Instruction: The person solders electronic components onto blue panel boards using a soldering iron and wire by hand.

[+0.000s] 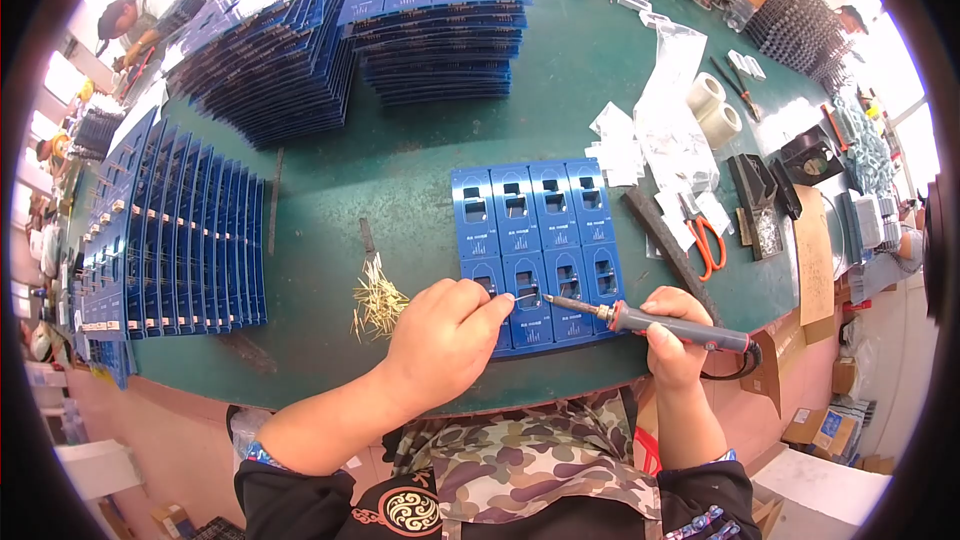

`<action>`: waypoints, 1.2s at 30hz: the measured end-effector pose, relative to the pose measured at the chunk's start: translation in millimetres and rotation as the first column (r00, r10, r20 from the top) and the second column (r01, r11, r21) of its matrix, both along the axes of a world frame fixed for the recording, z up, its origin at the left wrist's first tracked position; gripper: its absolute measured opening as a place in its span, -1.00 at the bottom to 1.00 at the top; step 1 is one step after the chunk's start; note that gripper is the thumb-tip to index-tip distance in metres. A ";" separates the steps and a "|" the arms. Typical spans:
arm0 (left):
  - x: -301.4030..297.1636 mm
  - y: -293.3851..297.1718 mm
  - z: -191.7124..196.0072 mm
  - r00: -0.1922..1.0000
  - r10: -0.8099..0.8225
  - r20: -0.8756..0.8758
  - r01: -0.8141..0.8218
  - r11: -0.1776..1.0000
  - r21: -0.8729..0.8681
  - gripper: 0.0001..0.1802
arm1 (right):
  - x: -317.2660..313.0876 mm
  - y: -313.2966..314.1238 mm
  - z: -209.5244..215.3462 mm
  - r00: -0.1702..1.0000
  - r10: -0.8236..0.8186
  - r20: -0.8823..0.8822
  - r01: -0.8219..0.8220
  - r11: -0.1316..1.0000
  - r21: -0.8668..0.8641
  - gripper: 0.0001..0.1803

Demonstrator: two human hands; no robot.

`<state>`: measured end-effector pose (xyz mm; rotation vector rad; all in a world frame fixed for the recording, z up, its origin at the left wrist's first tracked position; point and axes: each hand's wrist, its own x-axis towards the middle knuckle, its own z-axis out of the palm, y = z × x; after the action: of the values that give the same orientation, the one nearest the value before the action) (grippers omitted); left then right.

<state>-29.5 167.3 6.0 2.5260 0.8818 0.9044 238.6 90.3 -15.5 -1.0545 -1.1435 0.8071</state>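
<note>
A blue circuit board panel [545, 235] with rows of cut-out openings lies flat on the green table before me. My right hand [677, 335] grips a soldering iron [680, 327] by its dark grey and red handle, its tip pointing left over a near-row opening. My left hand [455, 335] is closed in a pinch at that same opening, with a thin pale wire piece [526, 296] showing at the fingertips. The wire's far end lies close to the iron's tip; whether they touch I cannot tell. Beside my left hand is a heap of thin yellowish wire pieces [378, 302].
Tall stacks of blue panels [440, 40] stand at the back, with upright panels [180, 240] on the left. To the right lie orange-handled scissors [708, 245], a dark bar [665, 245], plastic bags [675, 130], white rolls [720, 125] and a black tray [755, 205]. Other people work farther off.
</note>
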 end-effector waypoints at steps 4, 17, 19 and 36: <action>1.4 -0.4 -0.7 1.000 -0.024 0.007 0.023 1.000 0.015 -0.69 | 0.7 -2.2 -1.1 1.000 0.010 0.024 -0.010 1.000 0.005 -0.80; 2.9 -0.8 -3.2 0.999 -0.034 -0.008 0.034 0.998 0.052 -0.66 | 1.2 2.7 -0.8 0.992 0.054 0.115 -0.059 0.998 0.038 -0.79; 3.0 -0.9 -3.1 0.999 -0.036 -0.011 0.036 0.998 0.053 -0.66 | 0.9 3.1 -0.2 0.991 0.051 0.123 -0.057 0.997 0.044 -0.79; 3.0 -1.6 -3.0 0.999 -0.040 -0.002 0.040 0.998 0.041 -0.67 | 1.2 3.2 0.0 0.991 0.054 0.122 -0.059 0.997 0.040 -0.79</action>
<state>-26.5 165.7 2.9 2.5697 0.8182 0.9181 239.8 93.4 -15.5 -1.0503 -1.2928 0.7679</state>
